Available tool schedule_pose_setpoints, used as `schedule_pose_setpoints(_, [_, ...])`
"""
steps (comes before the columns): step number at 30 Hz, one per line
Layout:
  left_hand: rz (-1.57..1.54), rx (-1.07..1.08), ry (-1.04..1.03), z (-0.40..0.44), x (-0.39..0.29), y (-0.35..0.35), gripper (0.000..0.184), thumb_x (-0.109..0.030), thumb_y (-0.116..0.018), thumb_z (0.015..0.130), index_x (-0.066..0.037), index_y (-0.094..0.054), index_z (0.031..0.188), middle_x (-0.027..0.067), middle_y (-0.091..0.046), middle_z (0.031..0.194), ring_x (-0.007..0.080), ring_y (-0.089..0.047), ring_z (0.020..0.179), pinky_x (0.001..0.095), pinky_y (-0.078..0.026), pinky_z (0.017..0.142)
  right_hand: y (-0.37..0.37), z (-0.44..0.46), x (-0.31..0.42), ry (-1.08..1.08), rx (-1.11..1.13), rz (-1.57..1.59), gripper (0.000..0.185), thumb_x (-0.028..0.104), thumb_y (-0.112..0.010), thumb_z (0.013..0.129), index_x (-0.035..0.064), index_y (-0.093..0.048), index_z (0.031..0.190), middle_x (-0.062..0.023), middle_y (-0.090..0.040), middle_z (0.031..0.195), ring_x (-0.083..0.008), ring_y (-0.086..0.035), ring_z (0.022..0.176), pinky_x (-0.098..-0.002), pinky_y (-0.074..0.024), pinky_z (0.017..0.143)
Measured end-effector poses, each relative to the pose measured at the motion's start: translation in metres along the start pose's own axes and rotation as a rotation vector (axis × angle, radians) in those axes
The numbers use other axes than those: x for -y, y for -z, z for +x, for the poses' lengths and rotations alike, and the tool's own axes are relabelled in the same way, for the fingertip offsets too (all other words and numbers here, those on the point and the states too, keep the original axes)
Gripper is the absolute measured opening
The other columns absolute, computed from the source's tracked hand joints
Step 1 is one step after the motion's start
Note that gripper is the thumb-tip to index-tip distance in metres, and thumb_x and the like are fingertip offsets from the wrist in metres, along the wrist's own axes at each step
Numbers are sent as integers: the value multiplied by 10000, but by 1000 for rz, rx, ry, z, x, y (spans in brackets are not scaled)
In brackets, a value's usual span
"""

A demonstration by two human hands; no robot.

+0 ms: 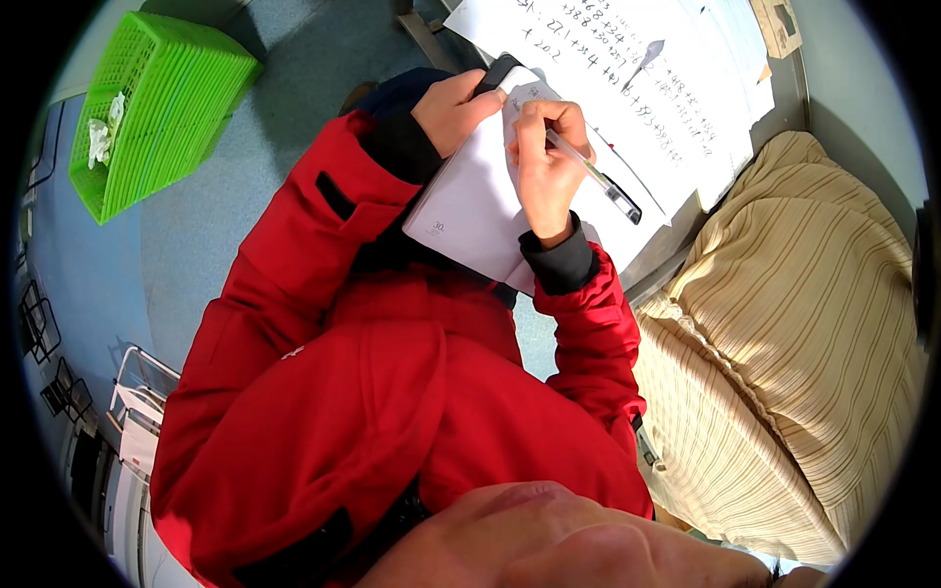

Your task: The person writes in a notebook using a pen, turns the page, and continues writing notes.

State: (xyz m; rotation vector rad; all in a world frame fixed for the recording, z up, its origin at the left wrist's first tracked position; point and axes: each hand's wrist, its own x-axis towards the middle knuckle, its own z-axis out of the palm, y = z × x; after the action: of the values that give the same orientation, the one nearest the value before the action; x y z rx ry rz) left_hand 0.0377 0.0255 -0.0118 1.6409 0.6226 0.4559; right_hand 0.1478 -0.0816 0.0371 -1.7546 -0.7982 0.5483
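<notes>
My left hand (454, 110) is closed on the upper left edge of an open notebook (470, 211), with the thumb lying on the page. The notebook has white pages, a dark cover and the number 30 printed near its lower left corner. My right hand (551, 162) pinches a clear pen with a black cap end (618, 194). The pen's writing end is hidden behind the fingers, close to the page. A few small handwritten marks show at the top of the page. Both hands come out of red sleeves with black cuffs.
Large sheets covered in handwritten numbers (627, 59) lie beyond the notebook. Striped beige fabric (784, 284) covers something bulky at the right. A stack of green plastic baskets (167, 113) stands at the upper left, with crumpled white paper (99, 143) in it. A folding chair (140, 416) is at the lower left.
</notes>
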Motion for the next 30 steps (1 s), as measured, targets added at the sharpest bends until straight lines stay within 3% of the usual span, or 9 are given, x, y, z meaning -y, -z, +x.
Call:
schedule_pose_setpoints(5, [-50, 5, 88, 0, 0, 0, 230, -211, -523, 929, 9, -551, 867, 87, -551, 746, 167, -533, 711, 308, -416, 640, -1, -1, 7, -35, 2, 90, 109, 72, -613, 913, 12, -546, 850, -33, -595, 646, -63, -522, 535, -220, -430, 498])
schedule_pose_setpoints(8, [73, -11, -76, -1, -3, 0, 236, -234, -538, 900, 0, -564, 879, 172, -562, 795, 334, -563, 734, 389, -433, 625, -3, 0, 10, -41, 6, 144, 124, 88, -597, 937, 14, -529, 864, -31, -577, 617, -56, -513, 504, -217, -410, 461])
schedule_pose_setpoints(11, [-4, 19, 55, 0, -3, 0, 193, -213, -540, 902, -25, -584, 911, 160, -563, 820, 325, -563, 746, 386, -433, 622, -3, 1, 6, 10, 4, 117, 132, 94, -589, 946, 11, -520, 870, -32, -563, 595, -56, -506, 489, -216, -400, 447])
schedule_pose_setpoints(17, [88, 1, -72, -2, -2, 0, 170, -203, -546, 898, -42, -595, 921, 158, -561, 825, 322, -563, 754, 384, -439, 631, -3, 1, 15, -62, 11, 167, 117, 76, -576, 941, 9, -517, 866, -38, -564, 598, -57, -506, 486, -213, -402, 449])
schedule_pose_setpoints(20, [45, -26, -78, -2, -4, -1, 245, -226, -538, 929, 5, -537, 849, 82, -519, 724, 162, -495, 690, 304, -407, 636, -1, 0, 9, -12, 26, 130, 120, 79, -576, 941, 10, -520, 859, -39, -566, 601, -59, -509, 487, -212, -402, 449])
schedule_pose_setpoints(23, [-80, -12, 110, 0, -2, -2, 240, -221, -535, 930, 7, -540, 852, 87, -528, 732, 164, -508, 698, 304, -409, 636, -1, 0, 11, -51, 10, 149, 121, 79, -585, 935, 10, -524, 856, -37, -566, 601, -62, -516, 490, -214, -404, 449])
schedule_pose_setpoints(30, [-1, -6, 4, 0, 1, -1, 232, -215, -530, 931, 5, -547, 858, 88, -541, 738, 163, -522, 703, 308, -410, 639, 0, -1, 7, -64, 3, 145, 137, 99, -604, 930, 7, -530, 861, -33, -569, 603, -65, -525, 490, -218, -407, 444])
